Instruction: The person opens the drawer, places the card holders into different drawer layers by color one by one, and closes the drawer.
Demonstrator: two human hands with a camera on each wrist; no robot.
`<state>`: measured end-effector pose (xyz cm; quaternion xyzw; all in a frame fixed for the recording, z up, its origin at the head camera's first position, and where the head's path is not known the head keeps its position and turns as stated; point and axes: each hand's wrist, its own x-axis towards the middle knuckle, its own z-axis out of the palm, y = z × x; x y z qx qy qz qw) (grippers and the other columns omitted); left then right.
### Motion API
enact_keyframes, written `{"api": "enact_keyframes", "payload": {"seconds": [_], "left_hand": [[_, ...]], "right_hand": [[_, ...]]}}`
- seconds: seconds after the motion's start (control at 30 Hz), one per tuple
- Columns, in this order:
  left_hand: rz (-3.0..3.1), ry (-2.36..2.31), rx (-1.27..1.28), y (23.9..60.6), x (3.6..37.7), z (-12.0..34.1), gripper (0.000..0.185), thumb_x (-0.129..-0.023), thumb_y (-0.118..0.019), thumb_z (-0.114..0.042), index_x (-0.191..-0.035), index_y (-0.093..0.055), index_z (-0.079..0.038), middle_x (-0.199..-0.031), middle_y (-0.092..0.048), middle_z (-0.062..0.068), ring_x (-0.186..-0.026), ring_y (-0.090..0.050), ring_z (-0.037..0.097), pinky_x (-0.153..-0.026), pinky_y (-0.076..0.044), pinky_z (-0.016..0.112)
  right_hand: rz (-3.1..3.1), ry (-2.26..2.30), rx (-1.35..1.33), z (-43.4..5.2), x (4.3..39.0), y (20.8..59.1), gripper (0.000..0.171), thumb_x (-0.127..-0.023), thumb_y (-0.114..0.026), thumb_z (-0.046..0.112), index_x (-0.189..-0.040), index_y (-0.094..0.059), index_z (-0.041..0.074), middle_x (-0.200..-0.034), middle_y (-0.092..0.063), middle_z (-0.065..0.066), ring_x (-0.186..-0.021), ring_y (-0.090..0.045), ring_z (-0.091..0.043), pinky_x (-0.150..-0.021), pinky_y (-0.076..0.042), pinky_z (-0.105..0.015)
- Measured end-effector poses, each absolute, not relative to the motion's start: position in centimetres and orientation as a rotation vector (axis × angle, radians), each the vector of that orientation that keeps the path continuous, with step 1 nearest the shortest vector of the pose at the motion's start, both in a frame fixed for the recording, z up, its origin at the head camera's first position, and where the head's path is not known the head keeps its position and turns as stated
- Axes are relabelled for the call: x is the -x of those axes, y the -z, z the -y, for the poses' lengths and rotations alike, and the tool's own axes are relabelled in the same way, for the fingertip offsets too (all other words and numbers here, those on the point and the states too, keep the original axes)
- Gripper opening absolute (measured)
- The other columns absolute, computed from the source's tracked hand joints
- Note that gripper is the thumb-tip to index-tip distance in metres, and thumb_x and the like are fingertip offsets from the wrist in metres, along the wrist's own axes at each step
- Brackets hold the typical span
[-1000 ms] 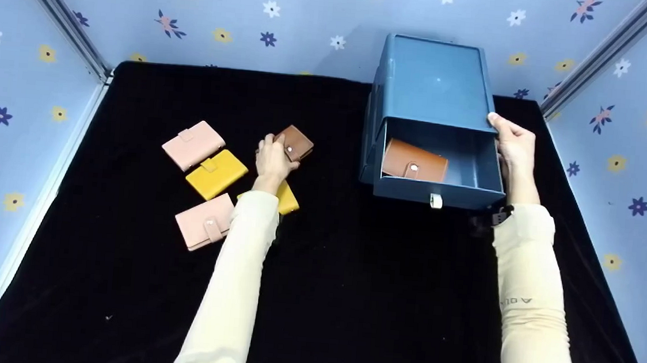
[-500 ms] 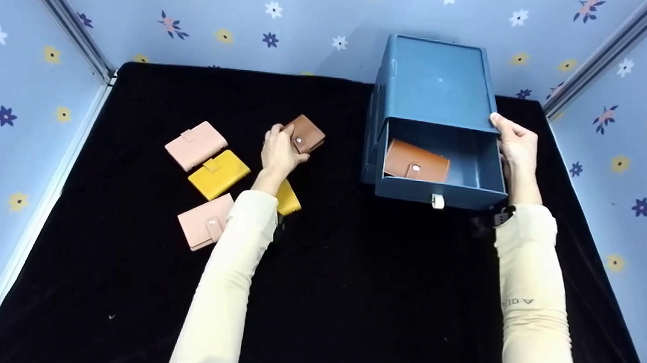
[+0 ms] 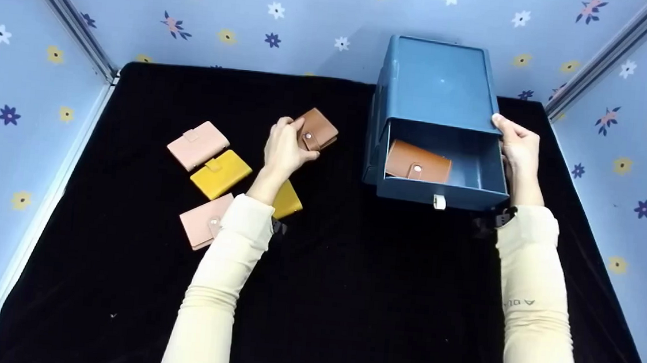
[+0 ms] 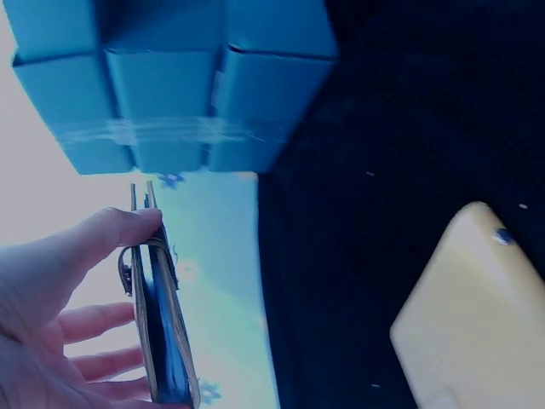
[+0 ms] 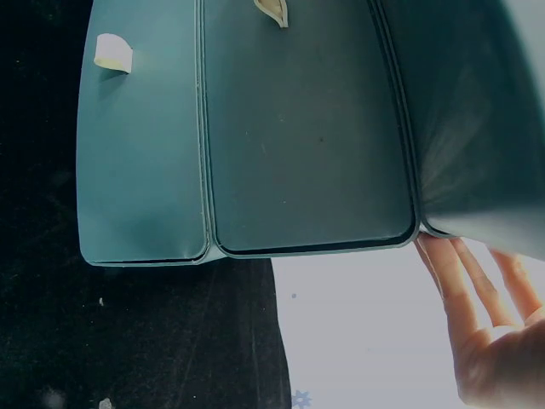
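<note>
In the head view my left hand (image 3: 287,150) grips a brown snap-button card wallet (image 3: 317,129) between thumb and fingers. The left wrist view shows this wallet (image 4: 157,315) edge-on, its leaves slightly parted. My right hand (image 3: 519,148) holds the right front corner of a blue drawer cabinet (image 3: 444,84), thumb on top. From the right wrist, fingers (image 5: 460,290) meet the cabinet's side edge; the thumb is hidden there. The top drawer (image 3: 475,199) is pulled out, with another brown wallet (image 3: 417,161) lying at its left side.
Left on the black cloth (image 3: 349,299) lie a pink wallet (image 3: 198,145), a yellow wallet (image 3: 221,174) and another pink wallet (image 3: 199,223), partly behind the left sleeve. A second yellow wallet (image 3: 287,202) lies under the left wrist. Flower-patterned walls (image 3: 290,23) enclose the table.
My left hand has lifted the brown wallet and carried it up and to the right, towards the cabinet. My right hand and the pulled-out drawer have stayed in place.
</note>
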<state>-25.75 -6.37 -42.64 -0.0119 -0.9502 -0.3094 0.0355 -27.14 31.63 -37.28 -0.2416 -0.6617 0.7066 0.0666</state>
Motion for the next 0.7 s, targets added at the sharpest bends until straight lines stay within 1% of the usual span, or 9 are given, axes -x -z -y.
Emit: {"api": "enact_keyframes", "payload": {"seconds": [0.23,0.33,0.47,0.63,0.7], "left_hand": [[2.903,0.963,0.181,39.8,23.8,5.7,0.074,-0.068,-0.076,-0.028,-0.131,-0.044,-0.009,-0.128,-0.041,0.013,-0.117,-0.037,0.028,-0.093,-0.037,0.035],[2.885,0.965,0.226,38.7,23.1,5.3,0.073,-0.067,-0.076,-0.028,-0.130,-0.045,-0.008,-0.127,-0.042,0.012,-0.117,-0.037,0.027,-0.093,-0.036,0.034],[2.871,0.954,0.269,37.3,22.2,4.8,0.073,-0.067,-0.076,-0.028,-0.130,-0.045,-0.008,-0.128,-0.042,0.010,-0.118,-0.036,0.027,-0.093,-0.036,0.034],[2.842,0.922,0.345,35.9,21.3,4.0,0.073,-0.066,-0.077,-0.029,-0.129,-0.047,-0.009,-0.127,-0.043,0.008,-0.119,-0.036,0.024,-0.092,-0.037,0.034],[2.827,0.919,0.370,35.3,20.9,3.6,0.073,-0.065,-0.077,-0.029,-0.129,-0.048,-0.010,-0.126,-0.043,0.007,-0.118,-0.036,0.024,-0.091,-0.038,0.035]], "right_hand": [[1.980,-2.141,0.715,-31.6,27.1,37.2,0.022,-0.063,-0.080,0.027,-0.080,-0.072,0.015,-0.061,-0.064,0.000,-0.053,-0.061,-0.011,-0.046,-0.048,-0.022],[1.981,-2.142,0.701,-31.7,27.1,37.2,0.017,-0.064,-0.080,0.027,-0.075,-0.072,0.017,-0.061,-0.064,-0.001,-0.051,-0.060,-0.011,-0.045,-0.047,-0.021],[1.982,-2.149,0.689,-31.7,27.1,37.3,0.016,-0.064,-0.079,0.027,-0.075,-0.072,0.017,-0.060,-0.064,0.000,-0.051,-0.060,-0.011,-0.045,-0.047,-0.021],[1.990,-2.155,0.704,-31.7,27.1,37.2,0.020,-0.065,-0.079,0.027,-0.080,-0.071,0.016,-0.060,-0.064,0.001,-0.053,-0.060,-0.010,-0.046,-0.047,-0.021],[2.000,-2.145,0.710,-31.7,27.1,37.2,0.020,-0.065,-0.079,0.028,-0.080,-0.071,0.017,-0.060,-0.064,0.001,-0.052,-0.060,-0.010,-0.046,-0.047,-0.021]]}}
